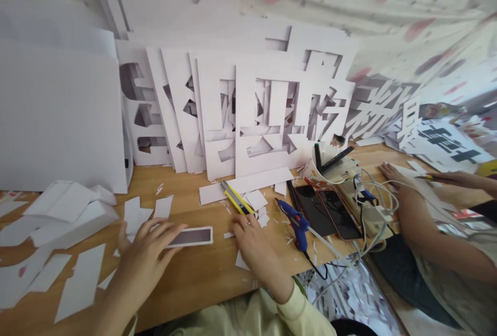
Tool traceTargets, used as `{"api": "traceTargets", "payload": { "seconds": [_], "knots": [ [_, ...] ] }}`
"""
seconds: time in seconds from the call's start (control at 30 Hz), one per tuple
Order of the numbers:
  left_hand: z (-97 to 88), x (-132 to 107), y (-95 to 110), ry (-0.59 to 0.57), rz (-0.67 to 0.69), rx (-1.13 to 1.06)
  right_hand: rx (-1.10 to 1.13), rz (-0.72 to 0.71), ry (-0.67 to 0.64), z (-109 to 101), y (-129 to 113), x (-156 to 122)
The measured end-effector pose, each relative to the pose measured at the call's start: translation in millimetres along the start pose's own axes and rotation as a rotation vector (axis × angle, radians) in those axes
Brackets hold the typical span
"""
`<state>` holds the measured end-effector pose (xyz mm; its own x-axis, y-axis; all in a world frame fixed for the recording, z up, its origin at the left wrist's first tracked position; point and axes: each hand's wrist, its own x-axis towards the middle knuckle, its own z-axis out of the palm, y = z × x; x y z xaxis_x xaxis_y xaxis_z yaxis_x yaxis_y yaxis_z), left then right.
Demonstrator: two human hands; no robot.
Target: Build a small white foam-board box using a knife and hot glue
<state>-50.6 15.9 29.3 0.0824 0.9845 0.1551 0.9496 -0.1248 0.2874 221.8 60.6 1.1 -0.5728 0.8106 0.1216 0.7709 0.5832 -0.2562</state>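
Wooden bench [202, 276] is littered with paper scraps [82, 276]; cut-out white boards [266, 155] are propped behind the blue glue gun [298, 226]. Well left of the glue gun, a white-rimmed rectangular piece [192, 237] is pinched in the grip of the left hand [144, 250]. Nearer the glue gun, a yellow cutter [235, 196] is met by the right hand [254, 245]; whether its grip is closed cannot be told.

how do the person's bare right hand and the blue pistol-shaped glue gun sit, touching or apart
Apart: the head view shows brown wooden tabletop in the gap between the right hand and the blue glue gun.
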Motion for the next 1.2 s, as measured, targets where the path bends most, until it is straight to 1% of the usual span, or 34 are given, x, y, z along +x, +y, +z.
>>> {"api": "traceTargets", "payload": {
  "seconds": [0.1, 0.17, 0.27, 0.37, 0.43, 0.53, 0.63, 0.77, 0.93, 1.2],
  "knots": [
    [8.8, 8.7, 3.0, -0.023, 0.010, -0.027, 0.017, 0.027, 0.023, 4.0, 2.8, -3.0],
    [12.9, 12.9, 2.7, -0.024, 0.011, -0.026, 0.058, 0.048, 0.055, 2.6, 4.4, -7.2],
    [14.3, 16.4, 0.4, -0.050, -0.001, -0.028, 0.153, 0.098, 0.116, -7.0, 5.5, -16.8],
    [14.0, 17.5, 0.9, -0.092, -0.007, -0.055, 0.304, 0.162, 0.232, -20.0, 3.3, -24.4],
    [15.0, 17.4, 4.3, -0.083, -0.009, -0.064, 0.398, 0.146, 0.304, -26.4, 0.2, -23.7],
    [18.2, 16.8, 11.4, -0.032, 0.004, -0.077, 0.479, 0.062, 0.348, -29.7, -5.6, -13.5],
    [21.1, 16.1, 16.3, 0.015, 0.005, -0.092, 0.524, 0.012, 0.337, -27.7, -10.9, 0.2],
    [22.2, 15.5, 18.5, 0.043, -0.013, -0.108, 0.485, -0.025, 0.300, -23.5, -13.4, 12.3],
    [22.0, 16.1, 19.4, 0.040, -0.025, -0.126, 0.459, -0.005, 0.276, -20.3, -9.0, 19.3],
    [21.9, 18.8, 18.6, 0.031, -0.022, -0.129, 0.503, 0.026, 0.295, -15.5, -2.6, 23.5]
  ]
}}
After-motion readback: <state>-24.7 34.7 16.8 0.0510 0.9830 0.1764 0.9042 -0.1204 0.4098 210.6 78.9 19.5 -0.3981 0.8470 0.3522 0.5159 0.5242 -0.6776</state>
